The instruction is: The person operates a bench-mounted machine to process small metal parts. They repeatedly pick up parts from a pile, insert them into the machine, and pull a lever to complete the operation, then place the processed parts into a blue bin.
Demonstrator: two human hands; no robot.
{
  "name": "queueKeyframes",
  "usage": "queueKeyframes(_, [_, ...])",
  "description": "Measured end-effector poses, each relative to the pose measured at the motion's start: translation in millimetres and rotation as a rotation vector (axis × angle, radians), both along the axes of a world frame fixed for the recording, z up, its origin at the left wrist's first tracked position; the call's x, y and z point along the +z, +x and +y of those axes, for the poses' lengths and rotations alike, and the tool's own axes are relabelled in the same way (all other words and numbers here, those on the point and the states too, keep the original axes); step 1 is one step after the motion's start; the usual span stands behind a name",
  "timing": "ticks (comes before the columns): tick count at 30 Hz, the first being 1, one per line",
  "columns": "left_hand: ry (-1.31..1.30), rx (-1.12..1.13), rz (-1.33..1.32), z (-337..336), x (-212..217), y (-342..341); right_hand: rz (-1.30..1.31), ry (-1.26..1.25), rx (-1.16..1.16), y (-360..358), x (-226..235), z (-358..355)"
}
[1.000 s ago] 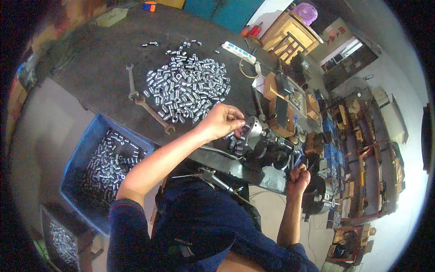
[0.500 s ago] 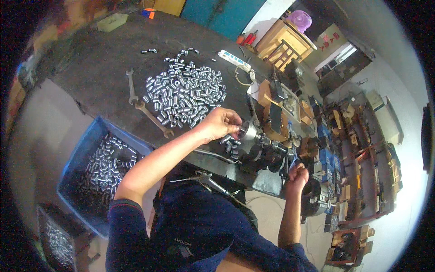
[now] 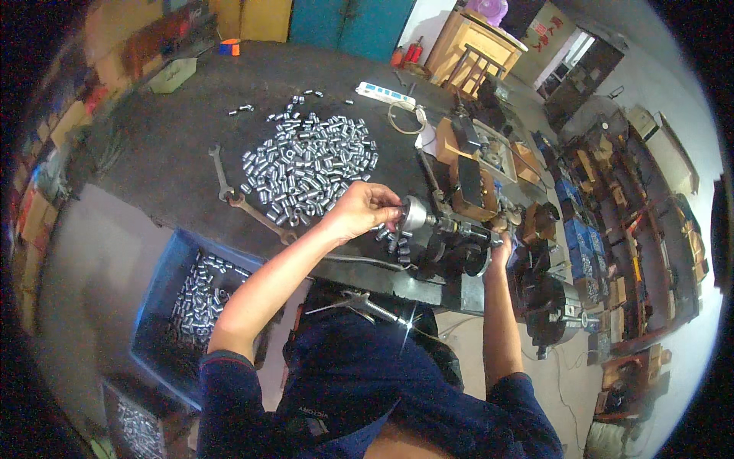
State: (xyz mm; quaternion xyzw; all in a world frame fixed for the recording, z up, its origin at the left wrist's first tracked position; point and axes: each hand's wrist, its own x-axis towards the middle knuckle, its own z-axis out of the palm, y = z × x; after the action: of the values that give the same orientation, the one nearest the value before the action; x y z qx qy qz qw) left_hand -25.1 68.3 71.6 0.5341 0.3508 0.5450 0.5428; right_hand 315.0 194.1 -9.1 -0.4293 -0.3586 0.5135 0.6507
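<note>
My left hand [image 3: 364, 211] is closed in a pinch at the face of a round silver chuck [image 3: 415, 213] on a small bench machine [image 3: 451, 237]. What its fingertips hold is hidden there. At the machine's right end my right hand [image 3: 501, 249] is closed by a shaft end; what it grips is too small and covered to make out. Just beyond my left hand spreads a large heap of short shiny metal sleeves [image 3: 310, 164] on the dark table [image 3: 168, 145]. A few more sleeves [image 3: 397, 245] lie below the chuck.
Two wrenches [image 3: 222, 174] lie left of the heap. A blue bin [image 3: 153, 306] of sleeves stands at the table's near left edge. An air blow gun [image 3: 367, 304] hangs at the front edge. Behind the machine are a power strip [image 3: 386, 95] and boxes [image 3: 470, 187]; shelves [image 3: 634, 252] line the right.
My right hand has moved away from me, up toward the machine's end, from a lower spot. My left hand stays at the chuck. The whole view has shifted slightly.
</note>
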Motion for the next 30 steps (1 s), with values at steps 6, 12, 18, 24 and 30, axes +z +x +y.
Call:
queueKeyframes(6, [-0.002, 0.062, 0.108, 2, -1, 8, 0.036, -0.194, 0.237, 43, 15, -87])
queueKeyframes(12, [-0.026, 0.121, 0.274, 0, 3, 20, -0.806, 0.572, -0.130, 18, 142, -114])
queueKeyframes(18, [-0.051, 0.143, 0.298, -4, 1, 11, -0.672, 1.311, 0.268, -90, 250, -203])
queueKeyframes(24, [0.014, 0.188, 0.324, -3, -3, 17, -1.103, 1.479, 0.480, -85, 287, -240])
queueKeyframes(30, [0.019, 0.212, 0.419, -3, -2, 25, -1.152, 1.231, 0.698, -72, 309, -246])
